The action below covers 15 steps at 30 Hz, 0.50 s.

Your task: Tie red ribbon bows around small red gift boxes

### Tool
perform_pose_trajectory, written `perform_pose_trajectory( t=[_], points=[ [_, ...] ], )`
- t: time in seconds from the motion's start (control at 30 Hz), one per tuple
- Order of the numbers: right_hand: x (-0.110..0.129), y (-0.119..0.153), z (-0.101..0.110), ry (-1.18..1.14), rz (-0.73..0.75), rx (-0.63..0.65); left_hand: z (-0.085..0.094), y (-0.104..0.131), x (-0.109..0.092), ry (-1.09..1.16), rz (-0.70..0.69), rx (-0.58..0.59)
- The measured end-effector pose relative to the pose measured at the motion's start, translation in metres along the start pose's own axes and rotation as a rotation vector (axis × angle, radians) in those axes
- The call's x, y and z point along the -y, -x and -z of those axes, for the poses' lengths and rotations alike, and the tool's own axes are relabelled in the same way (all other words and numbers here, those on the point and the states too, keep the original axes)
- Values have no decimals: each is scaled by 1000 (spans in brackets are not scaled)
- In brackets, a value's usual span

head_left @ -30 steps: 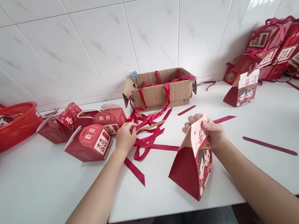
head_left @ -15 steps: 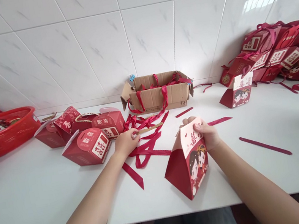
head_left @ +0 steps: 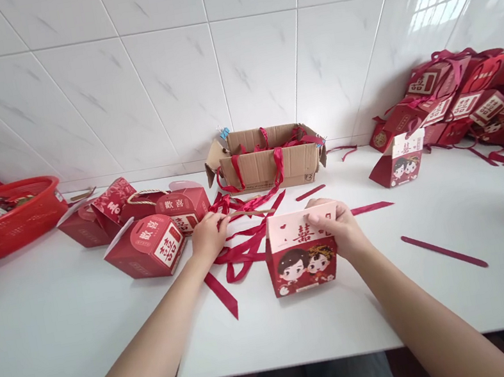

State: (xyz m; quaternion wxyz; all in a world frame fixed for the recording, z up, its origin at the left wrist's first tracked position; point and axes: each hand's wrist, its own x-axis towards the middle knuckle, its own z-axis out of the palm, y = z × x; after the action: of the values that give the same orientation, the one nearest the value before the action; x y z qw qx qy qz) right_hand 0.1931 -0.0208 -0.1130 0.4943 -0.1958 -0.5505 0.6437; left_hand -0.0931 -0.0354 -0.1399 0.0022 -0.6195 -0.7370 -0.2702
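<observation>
My right hand [head_left: 336,225] grips a red and pink candy box [head_left: 303,264] by its top ridge, thumb on the near face. The box shows a cartoon couple and faces me almost squarely. My left hand [head_left: 212,238] is closed in a pinch on one end of a thin tan strip [head_left: 253,212], whose other end points right. Tangled red ribbons [head_left: 247,248] lie beneath and beside that hand. Just left of it stand several red boxes, the nearest being a candy box with a white label [head_left: 145,246].
A cardboard box [head_left: 272,168] with ribbons over its rim stands against the tiled wall. At left is a red basket [head_left: 18,220] of wrapped sweets; at right, a pile of finished boxes [head_left: 464,92] behind a couple-print box [head_left: 406,162]. A dark red strip [head_left: 443,251] lies at front right.
The candy box in my right hand has turned so its printed face points toward me, and its raised corner has come level. My left hand has shifted slightly, still pinching the tan strip.
</observation>
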Motion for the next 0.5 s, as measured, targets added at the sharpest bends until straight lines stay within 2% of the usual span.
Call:
perform_pose_trajectory(
  t=[0.13,0.27,0.33,0.4,0.43,0.5],
  points=[
    [-4,3,-13,211,96,2,14,4,-22,73,-56,-165],
    [-6,5,-19,310,130,65,20,2,-56,279,-245,-262],
    [-6,4,-17,277,161,125,17,-3,-70,346,-351,-254],
    [-3,2,-12,173,168,144,9,-10,-81,377,-438,-198],
    [-2,0,-9,117,162,112,3,-13,-85,384,-477,-153],
    [0,-5,-2,46,150,-36,-11,-20,-90,391,-540,-59]
  ],
)
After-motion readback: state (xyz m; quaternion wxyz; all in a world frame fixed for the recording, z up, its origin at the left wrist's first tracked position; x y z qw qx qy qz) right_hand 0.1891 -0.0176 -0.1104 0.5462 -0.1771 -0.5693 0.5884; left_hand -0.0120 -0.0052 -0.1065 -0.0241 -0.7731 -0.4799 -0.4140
